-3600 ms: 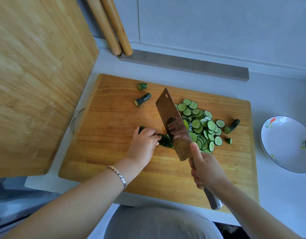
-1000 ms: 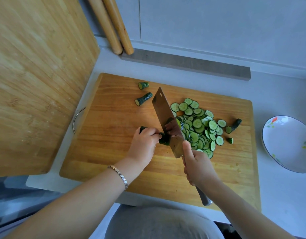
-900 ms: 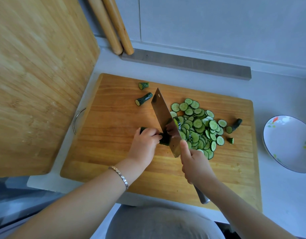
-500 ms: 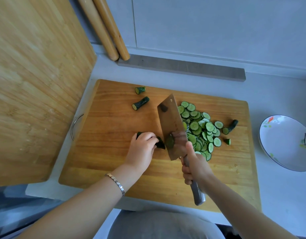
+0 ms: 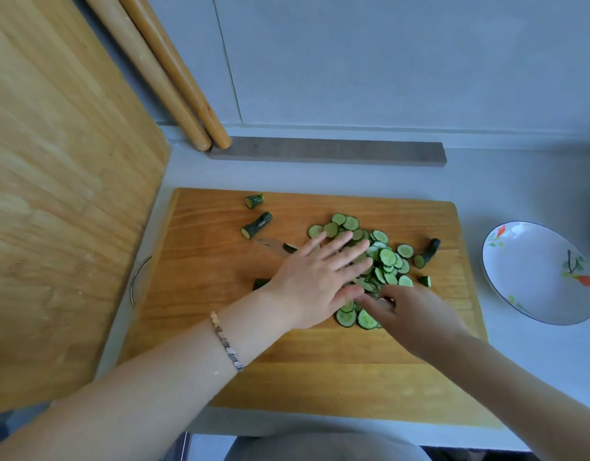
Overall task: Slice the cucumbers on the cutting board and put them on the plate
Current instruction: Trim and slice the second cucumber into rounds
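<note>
Head view: a grey counter [image 5: 519, 361] under a grey wall. A wooden cutting board [image 5: 220, 327] lies on it, a bigger board [image 5: 54, 194] leans at my left, and the plate [image 5: 533, 294] sits off to the right.

The cucumber slices [image 5: 386, 257] are thin pale rounds with dark rims, heaped mid-board. My left hand [image 5: 316, 277] lies flat on them, fingers straight and spread. My right hand [image 5: 410, 311] is at the heap's near edge, blurred, so I cannot tell its grip.

A dark stub [image 5: 260, 283] shows by my left wrist, mostly hidden. An end piece [image 5: 257, 225] slants, its cut face pointing near-left.
</note>
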Available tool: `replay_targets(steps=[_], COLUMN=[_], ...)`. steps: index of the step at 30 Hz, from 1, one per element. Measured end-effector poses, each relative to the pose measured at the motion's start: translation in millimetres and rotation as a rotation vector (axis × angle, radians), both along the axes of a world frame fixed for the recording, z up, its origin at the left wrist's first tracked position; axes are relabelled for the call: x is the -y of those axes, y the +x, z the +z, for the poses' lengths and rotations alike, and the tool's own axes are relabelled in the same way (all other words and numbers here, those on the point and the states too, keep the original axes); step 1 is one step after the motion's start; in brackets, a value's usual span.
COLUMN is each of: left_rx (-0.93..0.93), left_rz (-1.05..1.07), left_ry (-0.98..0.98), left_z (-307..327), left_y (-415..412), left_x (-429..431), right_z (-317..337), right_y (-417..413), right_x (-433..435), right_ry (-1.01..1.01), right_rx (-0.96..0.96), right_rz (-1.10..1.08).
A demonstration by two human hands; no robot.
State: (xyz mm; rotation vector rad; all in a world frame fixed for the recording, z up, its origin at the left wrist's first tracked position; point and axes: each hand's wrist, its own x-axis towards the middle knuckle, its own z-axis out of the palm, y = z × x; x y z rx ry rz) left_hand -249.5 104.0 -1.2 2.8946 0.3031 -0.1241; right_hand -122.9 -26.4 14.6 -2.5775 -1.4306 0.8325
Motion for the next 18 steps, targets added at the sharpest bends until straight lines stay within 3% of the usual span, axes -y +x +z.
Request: replay_targets(steps=[2, 9, 14, 18], left_rx=[-0.182, -0.496, -0.467, -0.202], left_rz=[-0.015, -0.044, -0.002, 0.071], left_ry=[-0.106, -0.346, -0.378, -0.307], left_z=[-3.1, -14.7, -30.0, -31.6], left_y=[6.3, 34.1, 53.1, 61.4], left_x=[-1.0, -14.3, -28.0, -28.7], right_z=[-3.3, -0.6, -11.9, -13.4], right_y=[2.2, 19.8, 29.1, 37.3], right_x=[4.0, 18.5, 32.5, 41.8], right_ry=[-0.010, 0.032, 0.287, 0.310], right_rx=[0.062, 0.347, 0.372, 0.412], right_rz=[0.027, 0.293, 0.289, 0.267])
